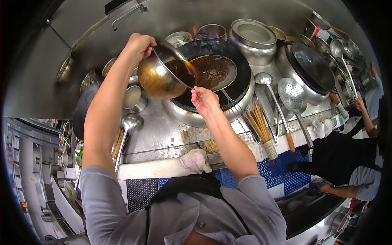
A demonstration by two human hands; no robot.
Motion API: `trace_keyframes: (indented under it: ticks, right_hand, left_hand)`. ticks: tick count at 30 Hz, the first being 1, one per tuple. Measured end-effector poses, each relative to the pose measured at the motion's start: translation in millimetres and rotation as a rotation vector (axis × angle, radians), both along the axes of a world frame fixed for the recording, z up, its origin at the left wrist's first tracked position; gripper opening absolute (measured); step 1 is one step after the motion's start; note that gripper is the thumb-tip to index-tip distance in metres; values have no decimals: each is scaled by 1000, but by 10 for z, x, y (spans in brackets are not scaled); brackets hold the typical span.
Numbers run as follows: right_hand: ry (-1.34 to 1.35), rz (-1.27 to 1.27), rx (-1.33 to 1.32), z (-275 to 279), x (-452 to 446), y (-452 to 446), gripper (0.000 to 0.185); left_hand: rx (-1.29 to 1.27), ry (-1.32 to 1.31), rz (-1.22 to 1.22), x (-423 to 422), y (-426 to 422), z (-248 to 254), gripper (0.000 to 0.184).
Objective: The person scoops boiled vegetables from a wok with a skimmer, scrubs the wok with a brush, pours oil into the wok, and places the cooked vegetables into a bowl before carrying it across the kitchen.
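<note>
Round, brown-stained steel bowl (158, 81): tilted over left edge of round black metal wok (243, 67); clamped at rim by bare left hand (141, 43) and bare right hand (205, 100). Apparently pouring dark brown liquid (181, 70) into shallow round metal strainer (232, 77). Next: likely increase tilt gradually, both grips firm.

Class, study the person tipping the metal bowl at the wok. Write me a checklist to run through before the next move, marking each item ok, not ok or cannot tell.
1. Left hand gripping the upper rim of the metal bowl: ok.
2. Right hand holding the lower rim: ok.
3. Strainer over the wok, beneath the pour: ok, the stream reaches it.
4. Bowl emptied: not ok, dark liquid shows inside.
5. Liquid cool enough to touch: cannot tell, nothing shows its temperature.
6. Other person clear of the bowl: ok, they are off to the right.
</note>
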State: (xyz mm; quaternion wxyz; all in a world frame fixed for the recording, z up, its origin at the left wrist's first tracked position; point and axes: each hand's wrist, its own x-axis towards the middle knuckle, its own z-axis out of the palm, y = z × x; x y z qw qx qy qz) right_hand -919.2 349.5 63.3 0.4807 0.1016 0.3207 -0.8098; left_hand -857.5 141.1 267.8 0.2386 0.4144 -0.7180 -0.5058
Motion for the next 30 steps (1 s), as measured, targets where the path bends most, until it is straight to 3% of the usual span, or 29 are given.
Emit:
trace_keyframes:
  ticks: [16, 20, 27, 30]
  right_hand:
    - [37, 165, 26, -156, -22, -83, 7]
    - [131, 78, 26, -46, 35, -58, 5]
    - [439, -83, 91, 334, 490, 34, 5]
    - [482, -139, 106, 370, 851, 61, 19]
  left_hand:
    - [-322, -114, 45, -130, 333, 90, 12]
    - [-218, -1, 46, 189, 148, 18, 12]
    - [92, 372, 82, 1460, -43, -430, 14]
    - [189, 483, 119, 2017, 10, -613, 14]
